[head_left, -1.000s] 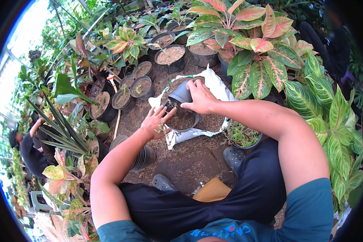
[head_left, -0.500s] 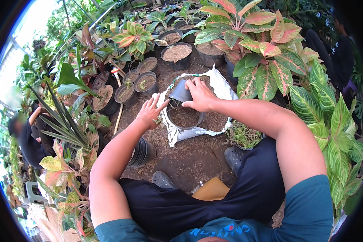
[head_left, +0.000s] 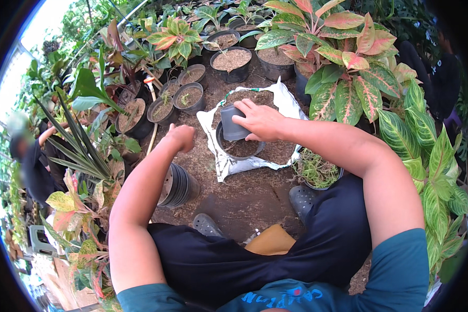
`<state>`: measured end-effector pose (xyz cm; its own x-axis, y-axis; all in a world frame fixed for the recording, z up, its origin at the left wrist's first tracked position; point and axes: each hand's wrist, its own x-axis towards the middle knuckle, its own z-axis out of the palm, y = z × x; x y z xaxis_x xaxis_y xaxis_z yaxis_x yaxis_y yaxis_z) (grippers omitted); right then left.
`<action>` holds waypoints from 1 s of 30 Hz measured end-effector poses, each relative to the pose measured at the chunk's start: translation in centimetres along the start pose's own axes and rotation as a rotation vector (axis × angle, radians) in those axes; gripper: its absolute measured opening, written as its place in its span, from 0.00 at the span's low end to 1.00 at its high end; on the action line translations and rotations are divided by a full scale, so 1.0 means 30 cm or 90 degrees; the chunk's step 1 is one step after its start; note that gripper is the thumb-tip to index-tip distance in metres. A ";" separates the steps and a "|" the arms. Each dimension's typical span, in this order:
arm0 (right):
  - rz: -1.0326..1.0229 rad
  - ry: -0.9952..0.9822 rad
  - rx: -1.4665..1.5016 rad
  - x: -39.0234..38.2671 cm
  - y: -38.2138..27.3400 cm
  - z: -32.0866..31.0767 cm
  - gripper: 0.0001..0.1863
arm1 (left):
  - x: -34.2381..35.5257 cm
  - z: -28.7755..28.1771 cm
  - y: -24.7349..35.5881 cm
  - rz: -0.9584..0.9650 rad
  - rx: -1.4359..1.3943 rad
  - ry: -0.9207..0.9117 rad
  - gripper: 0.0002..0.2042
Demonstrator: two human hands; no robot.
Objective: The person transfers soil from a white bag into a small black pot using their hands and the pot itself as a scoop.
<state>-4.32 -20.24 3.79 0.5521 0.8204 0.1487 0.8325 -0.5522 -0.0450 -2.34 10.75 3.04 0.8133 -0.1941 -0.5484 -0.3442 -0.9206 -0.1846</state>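
Observation:
My right hand [head_left: 260, 122] grips a small dark grey plastic pot [head_left: 234, 125], thumb and fingers around its side. That pot is tilted over a wider black pot [head_left: 242, 152], whose inside shows some brown soil. The wider pot rests on an opened white sack [head_left: 213, 161] that holds more brown soil [head_left: 283, 148]. My left hand [head_left: 181, 138] is closed in the air left of the sack, apart from both pots. Whatever it holds, if anything, is hidden by the curled fingers.
Nested black pots [head_left: 178, 187] lie below my left hand. A pot of green plant bits [head_left: 317, 170] stands by my right knee. Soil-filled pots [head_left: 231, 61] line the back. Leafy potted plants [head_left: 348, 67] crowd both sides. Another person [head_left: 36, 161] is at far left.
My left hand has moved left, away from the pots, and its spread fingers have closed. The small pot, still in my right hand, is now tipped differently and a little lower over the wider pot.

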 end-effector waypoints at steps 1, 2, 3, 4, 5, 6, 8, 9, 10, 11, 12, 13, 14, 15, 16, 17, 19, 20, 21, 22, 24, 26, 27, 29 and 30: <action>-0.018 0.003 -0.020 0.003 -0.001 0.000 0.36 | 0.002 -0.002 0.003 0.010 0.015 0.007 0.19; -0.036 0.005 -0.039 0.005 -0.004 0.002 0.36 | 0.001 0.006 0.014 0.029 0.011 0.041 0.17; -0.056 0.008 -0.060 0.007 -0.002 0.003 0.35 | -0.005 0.001 0.035 0.040 0.009 0.059 0.17; -0.064 0.010 -0.075 0.006 0.001 0.003 0.35 | -0.007 -0.006 0.059 0.052 0.008 0.078 0.16; -0.073 0.011 -0.089 0.003 0.005 0.003 0.35 | -0.007 -0.015 0.085 0.063 0.007 0.096 0.16; -0.083 0.018 -0.102 0.009 0.001 -0.003 0.35 | -0.005 -0.020 0.098 0.057 0.043 0.106 0.16; -0.081 0.015 -0.115 0.018 0.000 -0.017 0.35 | 0.000 -0.026 0.120 0.069 0.050 0.122 0.16; -0.075 0.014 -0.120 0.015 0.003 -0.020 0.35 | 0.002 -0.034 0.134 0.079 0.057 0.129 0.15; -0.077 0.015 -0.123 0.014 0.012 -0.025 0.35 | 0.002 -0.042 0.146 0.091 0.044 0.113 0.15; -0.078 0.016 -0.126 0.013 0.024 -0.034 0.36 | 0.005 -0.051 0.163 0.082 0.030 0.106 0.15; -0.081 0.018 -0.129 0.013 0.039 -0.039 0.36 | 0.007 -0.058 0.178 0.072 0.017 0.099 0.15; -0.095 0.020 -0.142 0.012 0.053 -0.044 0.36 | 0.007 -0.064 0.183 0.061 0.003 0.093 0.15; -0.109 0.023 -0.155 0.011 0.067 -0.049 0.36 | 0.022 -0.059 0.177 0.053 0.025 0.080 0.19; -0.121 0.022 -0.170 0.002 0.083 -0.051 0.36 | 0.020 -0.070 0.186 0.041 0.012 0.062 0.20; -0.122 0.018 -0.185 -0.006 0.096 -0.052 0.35 | 0.018 -0.083 0.198 0.030 0.000 0.044 0.20; -0.108 0.016 -0.169 -0.015 0.105 -0.048 0.35 | 0.015 -0.094 0.208 0.019 -0.013 0.025 0.21; -0.085 0.016 -0.134 -0.017 0.095 -0.048 0.35 | 0.022 -0.079 0.201 0.014 -0.033 0.016 0.23; -0.047 0.010 -0.086 -0.025 0.089 -0.048 0.35 | 0.026 -0.072 0.198 0.013 -0.043 0.011 0.24; -0.027 0.038 -0.067 -0.031 0.080 -0.042 0.35 | 0.031 -0.061 0.197 0.016 -0.039 0.013 0.24; -0.008 0.066 -0.047 -0.036 0.071 -0.035 0.35 | 0.035 -0.049 0.197 0.019 -0.036 0.016 0.24; 0.010 0.099 -0.026 -0.042 0.064 -0.039 0.35 | 0.050 -0.031 0.198 0.018 -0.053 0.018 0.24; 0.022 0.094 -0.036 -0.040 0.077 -0.047 0.35 | 0.067 -0.017 0.200 0.009 -0.096 0.018 0.23; 0.032 0.091 -0.040 -0.047 0.088 -0.047 0.35 | 0.059 -0.028 0.206 -0.004 -0.108 0.021 0.23; 0.067 0.085 -0.068 -0.067 0.128 -0.052 0.35 | 0.046 -0.059 0.209 -0.027 -0.132 0.028 0.24; 0.080 0.097 -0.104 -0.089 0.158 -0.051 0.35 | 0.040 -0.088 0.212 -0.064 -0.124 0.027 0.24</action>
<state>-1.92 -25.26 4.70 0.6276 0.7188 0.2991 0.7324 -0.6754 0.0864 -2.32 3.75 3.37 0.8595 -0.1084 -0.4996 -0.1670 -0.9832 -0.0740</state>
